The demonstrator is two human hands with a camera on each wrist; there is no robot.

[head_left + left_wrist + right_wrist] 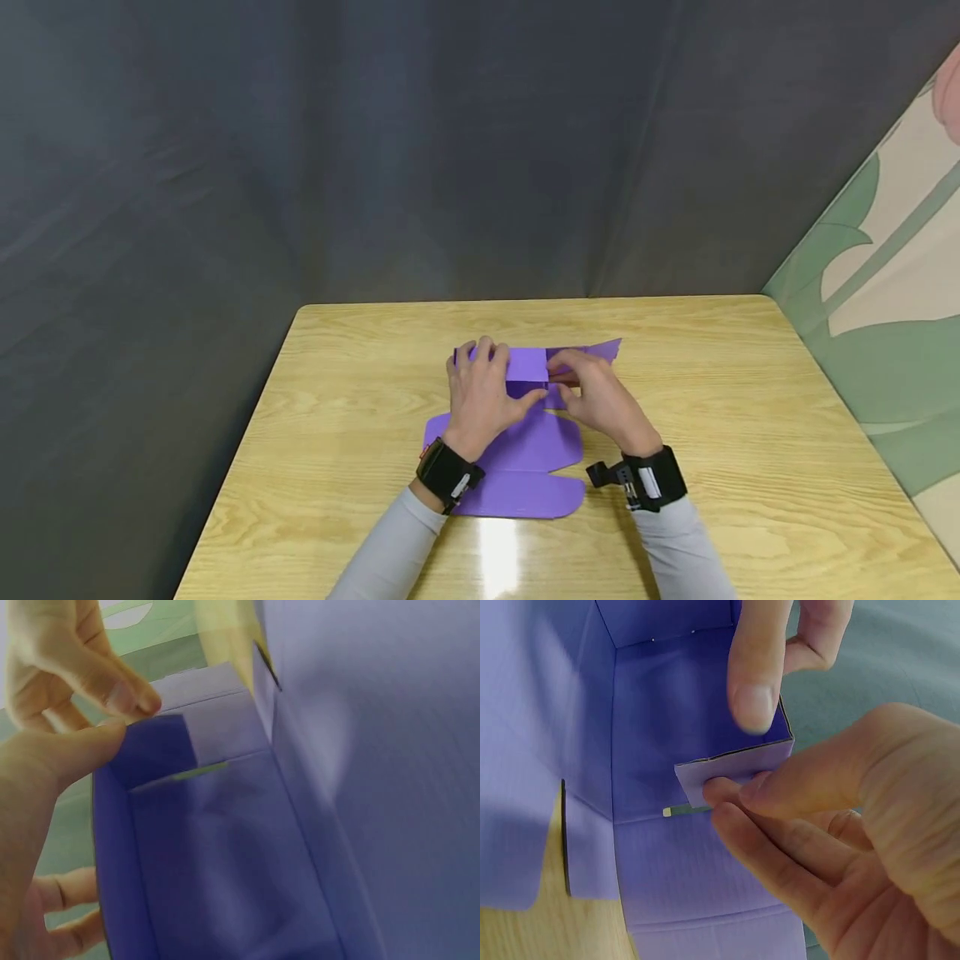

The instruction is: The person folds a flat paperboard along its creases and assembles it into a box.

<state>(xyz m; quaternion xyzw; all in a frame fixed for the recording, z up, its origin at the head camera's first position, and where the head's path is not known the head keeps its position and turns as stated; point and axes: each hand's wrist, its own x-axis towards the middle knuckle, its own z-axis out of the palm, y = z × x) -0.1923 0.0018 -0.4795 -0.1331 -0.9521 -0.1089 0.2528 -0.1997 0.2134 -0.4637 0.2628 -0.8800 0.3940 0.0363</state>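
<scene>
A purple cardboard box [528, 442], partly folded up, lies on the table with its lid panels spread toward the person. My left hand [480, 404] grips the box's far wall, fingers over the outside and thumb on the inner side near the right corner. At that corner my right hand [603, 404] has its fingers bent against a small corner flap [739, 761], which is turned inward across the box's end. An unfolded end panel [705, 862] extends out to the right. In the left wrist view both hands' fingertips meet close to the wall's top corner.
The wooden table [750, 417] runs out on both sides of the box. A dark curtain [480, 150] hangs behind it, and a flower-patterned cloth [885, 350] borders the right edge. Wrist cameras on black straps [652, 479] sit on both wrists.
</scene>
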